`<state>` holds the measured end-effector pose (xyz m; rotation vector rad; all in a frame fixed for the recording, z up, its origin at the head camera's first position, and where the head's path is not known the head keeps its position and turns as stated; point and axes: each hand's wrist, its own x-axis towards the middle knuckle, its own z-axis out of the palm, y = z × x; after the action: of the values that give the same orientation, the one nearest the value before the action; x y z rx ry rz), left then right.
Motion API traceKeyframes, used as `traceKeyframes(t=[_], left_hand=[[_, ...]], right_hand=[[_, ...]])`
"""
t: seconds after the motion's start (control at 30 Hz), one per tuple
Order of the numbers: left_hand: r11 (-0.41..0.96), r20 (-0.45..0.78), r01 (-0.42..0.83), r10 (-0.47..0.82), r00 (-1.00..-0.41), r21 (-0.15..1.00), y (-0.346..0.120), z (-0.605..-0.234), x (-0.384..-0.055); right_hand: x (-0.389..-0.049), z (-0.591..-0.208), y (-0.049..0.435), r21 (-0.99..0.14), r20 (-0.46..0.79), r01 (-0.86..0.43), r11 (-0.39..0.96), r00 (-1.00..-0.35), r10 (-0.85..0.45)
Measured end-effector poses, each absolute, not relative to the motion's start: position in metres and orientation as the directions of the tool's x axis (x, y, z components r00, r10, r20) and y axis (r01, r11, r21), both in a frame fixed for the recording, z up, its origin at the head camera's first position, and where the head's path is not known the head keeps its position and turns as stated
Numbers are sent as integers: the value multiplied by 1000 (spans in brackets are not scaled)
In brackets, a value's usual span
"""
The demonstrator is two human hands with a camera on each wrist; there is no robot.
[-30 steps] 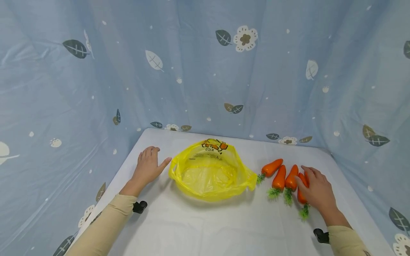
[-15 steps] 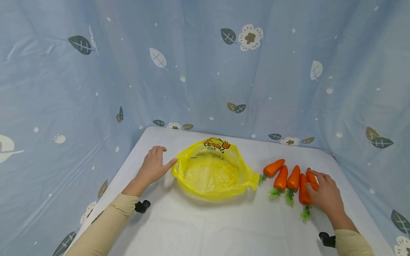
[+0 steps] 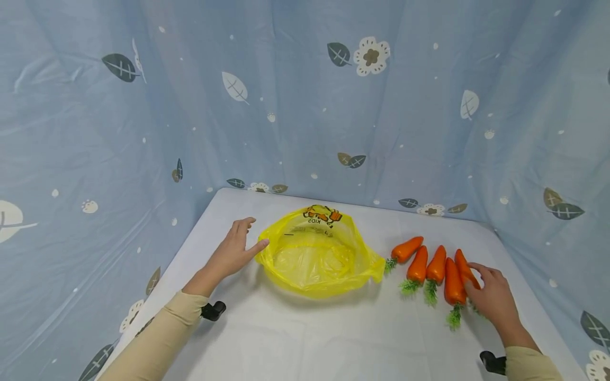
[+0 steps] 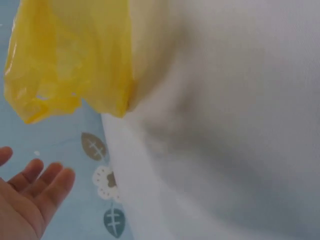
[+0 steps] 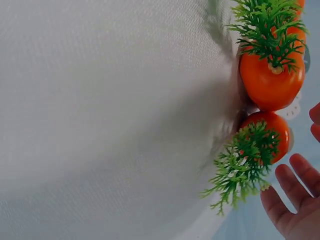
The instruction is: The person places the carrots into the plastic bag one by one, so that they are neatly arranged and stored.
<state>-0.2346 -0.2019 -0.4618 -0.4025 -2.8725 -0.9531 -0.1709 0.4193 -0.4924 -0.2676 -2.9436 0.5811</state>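
Observation:
A yellow plastic bag [image 3: 314,288] stands with its mouth wide apart in the middle of the white table. My left hand [image 3: 233,254] is beside the bag's left rim, thumb and fingers spread; in the left wrist view its fingers [image 4: 52,192] hold nothing. Over at the right lie several orange toy carrots with green leafy tops. My right hand [image 3: 495,299] hovers at the rightmost carrot [image 3: 463,264], partly covering its leafy end. The right wrist view shows the right fingers [image 5: 295,187] extended close to this carrot [image 5: 280,132]; contact is unclear.
The white tablecloth [image 3: 305,344] covers the table. A blue curtain [image 3: 286,132] with leaf and flower prints hangs behind and at both sides. Another carrot [image 3: 454,283] lies right against the rightmost one.
My right hand has moved right and slightly toward me, uncovering more of the rightmost carrots. My left hand has shifted slightly right, closer to the bag's rim.

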Motion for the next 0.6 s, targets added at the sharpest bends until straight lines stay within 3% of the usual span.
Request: traceKeyframes(t=[0.27, 0.6], left_hand=[[716, 90, 256, 262, -961, 649, -194, -456, -233], [723, 62, 275, 307, -950, 634, -190, -454, -229]], right_hand=[[-172, -495, 426, -422, 42, 169, 891, -978, 206], [-175, -506, 438, -459, -43, 211, 863, -975, 216]])
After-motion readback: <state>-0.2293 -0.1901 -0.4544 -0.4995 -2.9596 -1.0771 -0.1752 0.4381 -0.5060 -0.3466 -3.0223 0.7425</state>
